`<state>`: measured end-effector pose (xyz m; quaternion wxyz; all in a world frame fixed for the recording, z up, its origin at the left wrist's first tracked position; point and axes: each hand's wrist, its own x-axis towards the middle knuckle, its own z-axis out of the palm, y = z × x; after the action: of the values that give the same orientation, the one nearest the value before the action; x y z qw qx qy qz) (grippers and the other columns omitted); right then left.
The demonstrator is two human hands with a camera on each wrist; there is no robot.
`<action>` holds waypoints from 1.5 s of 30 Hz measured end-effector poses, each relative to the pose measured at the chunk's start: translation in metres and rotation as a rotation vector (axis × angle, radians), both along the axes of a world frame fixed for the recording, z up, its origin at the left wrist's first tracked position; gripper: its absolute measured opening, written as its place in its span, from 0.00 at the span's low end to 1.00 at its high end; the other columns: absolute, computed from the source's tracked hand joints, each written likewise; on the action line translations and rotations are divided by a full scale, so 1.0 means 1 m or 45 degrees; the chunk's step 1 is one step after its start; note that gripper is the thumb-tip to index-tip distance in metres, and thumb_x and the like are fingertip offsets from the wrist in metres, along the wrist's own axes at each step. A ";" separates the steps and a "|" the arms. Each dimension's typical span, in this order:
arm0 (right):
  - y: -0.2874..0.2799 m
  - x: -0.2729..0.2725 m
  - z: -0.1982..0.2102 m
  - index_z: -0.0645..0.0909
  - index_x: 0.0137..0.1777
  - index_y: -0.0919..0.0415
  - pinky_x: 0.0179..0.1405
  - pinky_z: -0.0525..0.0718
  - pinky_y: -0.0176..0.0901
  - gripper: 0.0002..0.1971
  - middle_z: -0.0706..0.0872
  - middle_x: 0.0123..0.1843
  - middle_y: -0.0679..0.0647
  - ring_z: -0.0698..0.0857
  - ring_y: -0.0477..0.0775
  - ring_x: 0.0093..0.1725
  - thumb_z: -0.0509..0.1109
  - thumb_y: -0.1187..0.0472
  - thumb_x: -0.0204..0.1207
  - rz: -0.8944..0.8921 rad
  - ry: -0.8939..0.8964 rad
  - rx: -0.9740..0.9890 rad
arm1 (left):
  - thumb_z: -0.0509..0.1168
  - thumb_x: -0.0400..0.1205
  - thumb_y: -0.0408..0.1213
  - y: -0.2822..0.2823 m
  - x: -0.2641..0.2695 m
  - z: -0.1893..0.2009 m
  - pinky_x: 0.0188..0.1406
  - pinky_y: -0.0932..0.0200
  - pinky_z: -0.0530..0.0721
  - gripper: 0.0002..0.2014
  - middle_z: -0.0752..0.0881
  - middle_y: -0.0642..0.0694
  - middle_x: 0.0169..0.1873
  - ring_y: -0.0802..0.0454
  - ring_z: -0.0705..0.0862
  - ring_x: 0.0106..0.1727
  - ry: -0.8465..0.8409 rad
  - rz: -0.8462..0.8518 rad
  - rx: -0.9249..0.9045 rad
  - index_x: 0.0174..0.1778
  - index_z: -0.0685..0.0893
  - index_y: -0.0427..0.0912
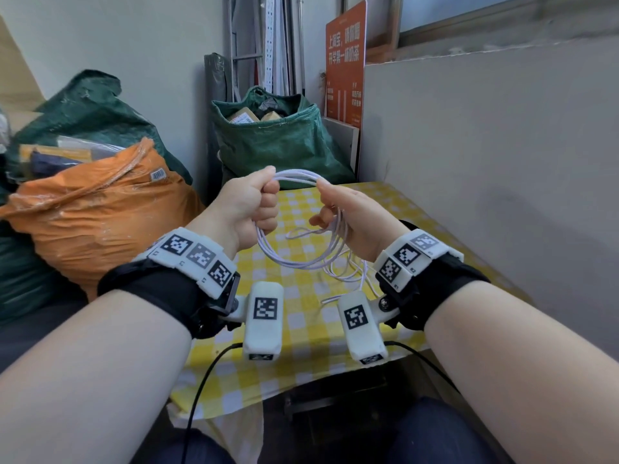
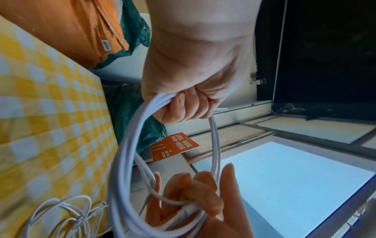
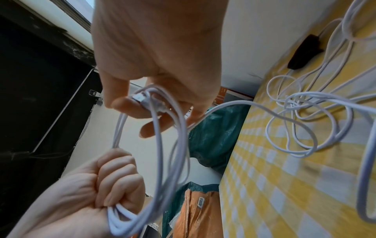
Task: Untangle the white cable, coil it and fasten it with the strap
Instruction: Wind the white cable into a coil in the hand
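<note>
White cable: several loops held up between our hands, above the checked surface.
Left hand: our fist is closed round the loops.
Right hand: fingers pinch the coil and plug end.
Loose tail: tangled on the surface, right of the coil.

I am wearing a black fabric cuff round my left forearm at the left of the head view, and another black cuff at the right. White plastic bands printed with black-and-white square markers are sitting over each wrist. A white boxy camera module is hanging under my left wrist, and a second module under my right, each bearing one marker. Thin black cables are trailing from them toward the bottom edge. I am wearing dark blue trousers.
</note>
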<state>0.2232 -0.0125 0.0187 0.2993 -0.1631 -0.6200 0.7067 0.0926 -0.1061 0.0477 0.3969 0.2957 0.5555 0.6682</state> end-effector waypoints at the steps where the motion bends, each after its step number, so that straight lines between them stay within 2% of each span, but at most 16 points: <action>1: 0.001 0.000 0.000 0.77 0.36 0.56 0.54 0.76 0.48 0.13 0.73 0.20 0.48 0.80 0.47 0.24 0.64 0.56 0.82 0.005 0.019 -0.037 | 0.52 0.88 0.47 0.000 -0.001 0.000 0.12 0.66 0.52 0.22 0.59 0.55 0.12 0.59 0.55 0.11 -0.068 0.030 0.031 0.26 0.65 0.47; 6: -0.001 -0.001 -0.001 0.71 0.36 0.55 0.41 0.77 0.41 0.12 0.65 0.23 0.46 0.67 0.45 0.21 0.64 0.59 0.83 0.034 0.035 -0.081 | 0.52 0.87 0.47 0.000 -0.005 -0.007 0.11 0.66 0.53 0.23 0.58 0.55 0.12 0.58 0.54 0.11 -0.314 0.123 0.109 0.25 0.65 0.47; 10: -0.004 -0.003 0.003 0.67 0.36 0.55 0.26 0.66 0.38 0.16 0.62 0.19 0.43 0.59 0.44 0.18 0.57 0.54 0.86 -0.058 -0.039 -0.030 | 0.51 0.88 0.47 0.000 -0.008 -0.014 0.12 0.67 0.57 0.23 0.59 0.54 0.12 0.58 0.56 0.12 -0.257 0.072 0.038 0.25 0.66 0.46; 13: -0.005 -0.005 0.004 0.69 0.39 0.57 0.26 0.65 0.39 0.18 0.62 0.20 0.45 0.59 0.45 0.18 0.53 0.47 0.86 -0.130 -0.121 -0.031 | 0.52 0.87 0.40 0.002 -0.011 -0.018 0.20 0.64 0.67 0.19 0.66 0.50 0.17 0.54 0.65 0.17 0.028 0.186 -0.133 0.28 0.70 0.44; 17: -0.007 -0.008 0.002 0.69 0.42 0.58 0.31 0.63 0.40 0.24 0.62 0.27 0.50 0.57 0.48 0.23 0.50 0.37 0.83 -0.141 -0.193 -0.085 | 0.59 0.82 0.41 0.000 -0.005 -0.017 0.27 0.59 0.66 0.08 0.71 0.49 0.31 0.52 0.69 0.30 0.810 0.558 -0.290 0.37 0.74 0.46; 20: -0.007 -0.015 -0.001 0.72 0.48 0.58 0.27 0.65 0.38 0.26 0.68 0.28 0.50 0.62 0.48 0.22 0.50 0.34 0.80 -0.142 -0.235 -0.074 | 0.62 0.81 0.44 0.001 0.010 -0.014 0.36 0.59 0.73 0.07 0.78 0.47 0.37 0.51 0.74 0.35 1.018 0.233 -0.299 0.43 0.80 0.45; 22: -0.008 -0.020 -0.002 0.74 0.62 0.64 0.28 0.71 0.39 0.33 0.72 0.31 0.51 0.71 0.47 0.21 0.51 0.32 0.79 -0.137 -0.226 -0.103 | 0.60 0.84 0.41 0.000 0.026 -0.017 0.44 0.57 0.76 0.09 0.82 0.45 0.40 0.50 0.77 0.40 0.921 -0.243 -0.417 0.47 0.82 0.41; 24: -0.011 -0.024 -0.003 0.70 0.72 0.64 0.34 0.74 0.39 0.38 0.73 0.33 0.51 0.76 0.45 0.25 0.51 0.31 0.78 -0.098 -0.216 -0.144 | 0.59 0.84 0.34 -0.002 0.038 -0.021 0.43 0.63 0.80 0.05 0.83 0.43 0.42 0.51 0.80 0.42 0.782 -0.398 -0.468 0.47 0.80 0.42; 26: -0.013 -0.024 -0.003 0.69 0.72 0.67 0.39 0.76 0.40 0.40 0.73 0.34 0.54 0.78 0.45 0.32 0.50 0.30 0.78 -0.059 -0.231 -0.143 | 0.59 0.85 0.34 -0.002 0.042 -0.025 0.37 0.69 0.82 0.05 0.83 0.44 0.40 0.54 0.82 0.40 0.751 -0.359 -0.446 0.44 0.77 0.45; 28: -0.015 -0.023 -0.003 0.72 0.68 0.73 0.49 0.79 0.46 0.43 0.78 0.41 0.62 0.81 0.57 0.40 0.52 0.29 0.77 -0.032 -0.239 -0.179 | 0.57 0.87 0.39 0.000 0.041 -0.027 0.41 0.62 0.81 0.07 0.83 0.41 0.41 0.50 0.81 0.40 0.751 -0.364 -0.410 0.45 0.78 0.44; 31: -0.016 -0.022 -0.003 0.68 0.74 0.74 0.47 0.87 0.49 0.47 0.81 0.65 0.72 0.84 0.68 0.60 0.52 0.28 0.75 0.032 -0.277 -0.236 | 0.53 0.89 0.41 0.000 0.037 -0.030 0.44 0.54 0.81 0.14 0.83 0.33 0.45 0.43 0.81 0.42 0.703 -0.313 -0.399 0.52 0.79 0.35; 33: -0.019 -0.020 -0.001 0.69 0.74 0.72 0.36 0.86 0.45 0.45 0.82 0.62 0.69 0.86 0.62 0.53 0.49 0.29 0.77 0.081 -0.283 -0.230 | 0.51 0.89 0.40 -0.001 0.031 -0.032 0.48 0.49 0.84 0.16 0.84 0.29 0.51 0.40 0.83 0.44 0.625 -0.248 -0.382 0.60 0.78 0.31; 36: -0.020 -0.017 0.001 0.65 0.75 0.77 0.45 0.80 0.43 0.43 0.80 0.55 0.68 0.78 0.54 0.44 0.49 0.34 0.81 0.041 -0.267 -0.169 | 0.49 0.90 0.36 -0.003 0.024 -0.036 0.48 0.48 0.85 0.16 0.85 0.31 0.54 0.43 0.84 0.42 0.506 -0.202 -0.348 0.62 0.78 0.33; 39: -0.020 -0.016 0.000 0.81 0.60 0.67 0.44 0.77 0.41 0.30 0.81 0.48 0.51 0.77 0.48 0.40 0.51 0.40 0.84 -0.006 -0.375 -0.001 | 0.49 0.89 0.34 -0.005 0.022 -0.039 0.40 0.53 0.85 0.14 0.85 0.38 0.47 0.46 0.84 0.41 0.437 -0.180 -0.333 0.60 0.78 0.34; 43: -0.018 -0.009 -0.002 0.80 0.64 0.69 0.40 0.69 0.39 0.22 0.84 0.56 0.57 0.80 0.59 0.50 0.57 0.52 0.85 -0.075 -0.624 0.367 | 0.51 0.89 0.36 -0.007 0.019 -0.038 0.34 0.55 0.78 0.13 0.84 0.42 0.41 0.51 0.81 0.37 0.290 -0.125 -0.329 0.47 0.80 0.39; 45: -0.016 -0.006 -0.007 0.80 0.67 0.66 0.39 0.72 0.36 0.17 0.82 0.55 0.56 0.77 0.54 0.49 0.59 0.59 0.84 -0.039 -0.707 0.528 | 0.52 0.89 0.37 -0.007 0.014 -0.038 0.37 0.56 0.80 0.13 0.83 0.43 0.40 0.51 0.82 0.39 0.176 -0.129 -0.275 0.42 0.79 0.40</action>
<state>0.2173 -0.0282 0.0115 0.1565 -0.2941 -0.8056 0.4900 0.1064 -0.1135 0.0096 0.4203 0.3243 0.6345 0.5617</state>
